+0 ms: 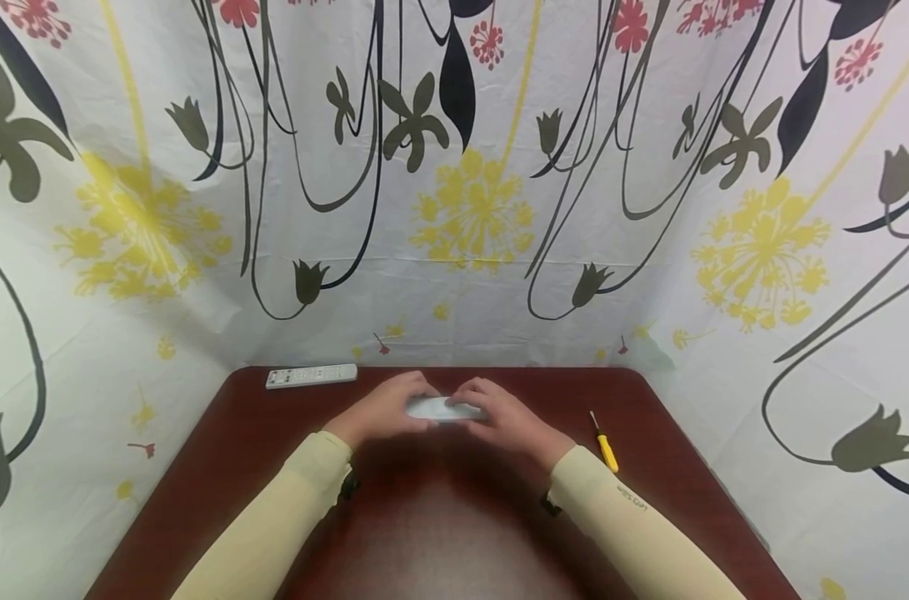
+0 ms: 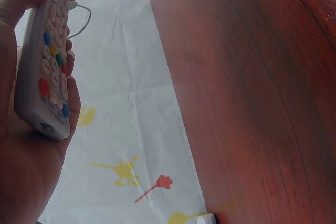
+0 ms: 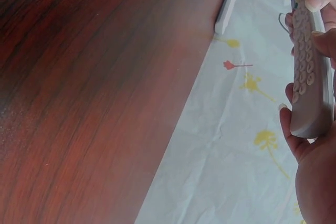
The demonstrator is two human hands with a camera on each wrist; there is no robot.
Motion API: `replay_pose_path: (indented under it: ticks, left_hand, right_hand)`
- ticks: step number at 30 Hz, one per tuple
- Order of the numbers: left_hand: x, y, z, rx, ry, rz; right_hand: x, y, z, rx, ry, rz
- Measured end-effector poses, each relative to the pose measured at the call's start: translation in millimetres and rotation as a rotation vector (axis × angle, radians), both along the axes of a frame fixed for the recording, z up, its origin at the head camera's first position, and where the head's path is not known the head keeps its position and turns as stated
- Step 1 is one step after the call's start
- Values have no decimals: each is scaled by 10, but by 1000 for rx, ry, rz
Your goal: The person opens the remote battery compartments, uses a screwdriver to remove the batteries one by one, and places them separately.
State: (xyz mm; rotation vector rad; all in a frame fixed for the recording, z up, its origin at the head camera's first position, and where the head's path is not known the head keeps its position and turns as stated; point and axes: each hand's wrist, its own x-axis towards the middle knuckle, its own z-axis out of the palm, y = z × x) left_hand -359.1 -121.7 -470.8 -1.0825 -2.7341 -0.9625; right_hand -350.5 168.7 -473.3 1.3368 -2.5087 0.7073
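A pale grey remote control [image 1: 448, 408] with rows of small buttons is held up between both hands, over the far part of the table. My left hand [image 1: 385, 410] grips one end, where the left wrist view shows red, blue, green and yellow buttons on the remote [image 2: 44, 85]. The thumb of that hand lies along the upper face and its fingers wrap behind. At the other end my right hand [image 1: 508, 418] holds the remote [image 3: 310, 116], thumb over the white buttons and fingers underneath. The remote's back is hidden.
A second white remote [image 1: 312, 377] lies at the table's back left. On the right is a screwdriver [image 1: 606, 446] with a yellow handle. A dark red wooden table [image 1: 439, 525] is under the arms, and a flower-print sheet [image 1: 454, 317] hangs behind and at both sides.
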Motion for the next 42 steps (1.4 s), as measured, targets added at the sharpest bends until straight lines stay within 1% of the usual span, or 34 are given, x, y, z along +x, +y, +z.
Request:
replay_pose_path:
  ticks: [8,16,23,30,37,42]
  left_hand:
    - [-7,-13,-8,-12,7,2]
    - [6,-8,6,-12,-4,-15]
    - [11,-11,13,-23,-3,-11]
    - [-9,-20,-2,-28,-6,-7]
    - [-10,-19,-10,-30,-5,-19]
    - [8,-17,4,-29,-3,-20]
  right_hand:
    - [1,14,-3,-22,49,32]
    - [9,37,-26,-27,61,37]
    - [5,34,-30,-29,74,46]
    - [-3,53,-25,-12,64,43]
    - [-12,67,-26,18,95,58]
    - [5,77,7,38,74,68]
